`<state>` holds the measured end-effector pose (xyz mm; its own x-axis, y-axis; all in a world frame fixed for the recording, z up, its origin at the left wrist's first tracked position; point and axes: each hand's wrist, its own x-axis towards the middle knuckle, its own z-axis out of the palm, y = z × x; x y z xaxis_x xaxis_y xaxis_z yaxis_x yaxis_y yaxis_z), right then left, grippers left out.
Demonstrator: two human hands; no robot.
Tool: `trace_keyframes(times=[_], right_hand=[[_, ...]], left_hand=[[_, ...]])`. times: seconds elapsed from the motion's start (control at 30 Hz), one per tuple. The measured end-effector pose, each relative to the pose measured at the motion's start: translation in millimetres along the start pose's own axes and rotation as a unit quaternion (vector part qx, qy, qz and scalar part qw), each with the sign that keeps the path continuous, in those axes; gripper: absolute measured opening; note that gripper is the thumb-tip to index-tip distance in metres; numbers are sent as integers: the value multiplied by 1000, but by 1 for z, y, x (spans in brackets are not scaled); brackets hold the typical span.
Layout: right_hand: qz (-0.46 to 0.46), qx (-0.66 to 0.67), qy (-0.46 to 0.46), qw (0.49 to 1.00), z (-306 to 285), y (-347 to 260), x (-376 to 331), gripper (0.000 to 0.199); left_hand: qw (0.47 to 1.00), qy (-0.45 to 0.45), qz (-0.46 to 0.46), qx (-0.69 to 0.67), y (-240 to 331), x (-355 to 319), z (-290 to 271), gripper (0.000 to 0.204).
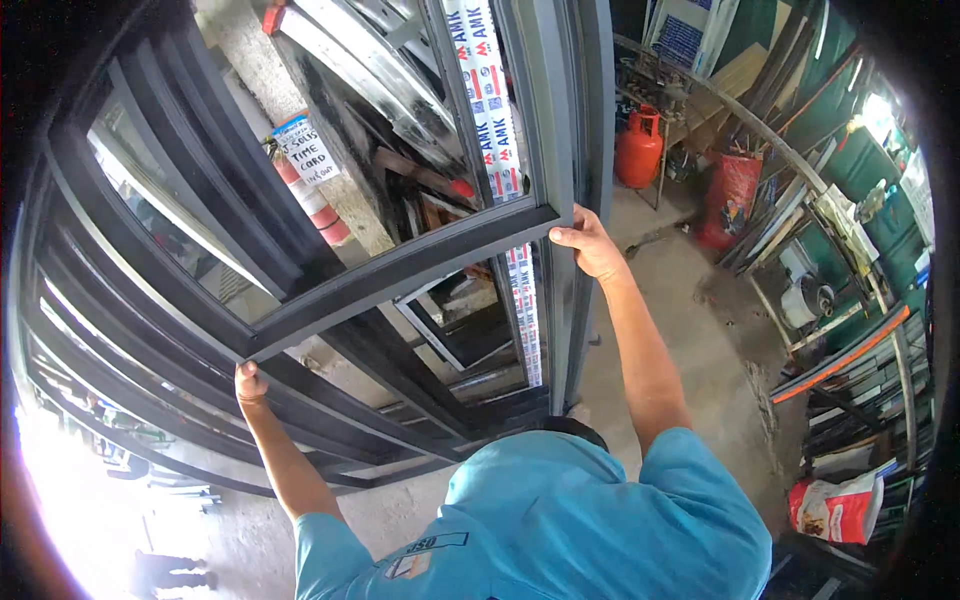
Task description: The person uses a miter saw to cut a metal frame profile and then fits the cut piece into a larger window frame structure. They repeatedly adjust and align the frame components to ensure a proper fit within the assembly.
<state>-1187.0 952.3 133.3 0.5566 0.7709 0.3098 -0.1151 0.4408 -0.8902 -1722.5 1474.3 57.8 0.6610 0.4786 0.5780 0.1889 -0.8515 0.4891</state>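
Both my arms reach forward to a dark grey metal window frame (400,272) made of long bars and crossbars. My right hand (592,246) is closed round its right upright, thumb on the near face where the crossbar meets it. Lower on the left, my left hand (250,383) is closed on the frame at the crossbar's other end; its fingertips are hidden behind the bar. More dark frames (130,390) stand close together to the left. Behind the openings runs a bar covered in white printed film (487,95).
A handwritten card (307,152) hangs by a red-and-white post (322,212) behind the frame. To the right stand an orange-red gas cylinder (639,150), a red drum (729,200) and racks of metal offcuts. A red-and-white sack (842,507) lies at the lower right on the concrete floor's side.
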Motion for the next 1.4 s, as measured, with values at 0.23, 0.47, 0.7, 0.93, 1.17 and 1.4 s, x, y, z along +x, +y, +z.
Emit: trace_keyframes(times=[0.23, 0.47, 0.7, 0.93, 1.17, 1.4], right_hand=[[25, 40, -1, 999, 6, 5, 5, 49], [104, 60, -34, 992, -12, 7, 17, 53], [134, 42, -53, 989, -20, -1, 22, 70], [114, 43, -11, 992, -29, 16, 20, 71], [74, 18, -31, 997, -18, 11, 20, 65], [69, 22, -50, 996, -23, 13, 20, 60]], left_hand=[[984, 61, -114, -126, -35, -14, -26, 38], [985, 7, -122, -123, -24, -5, -29, 13], [958, -26, -160, -236, -17, 3, -5, 32], [880, -23, -265, -392, 30, 13, -4, 39], [884, 22, -228, -408, 33, 7, -5, 27], [846, -70, -219, -481, -18, 8, 7, 62]])
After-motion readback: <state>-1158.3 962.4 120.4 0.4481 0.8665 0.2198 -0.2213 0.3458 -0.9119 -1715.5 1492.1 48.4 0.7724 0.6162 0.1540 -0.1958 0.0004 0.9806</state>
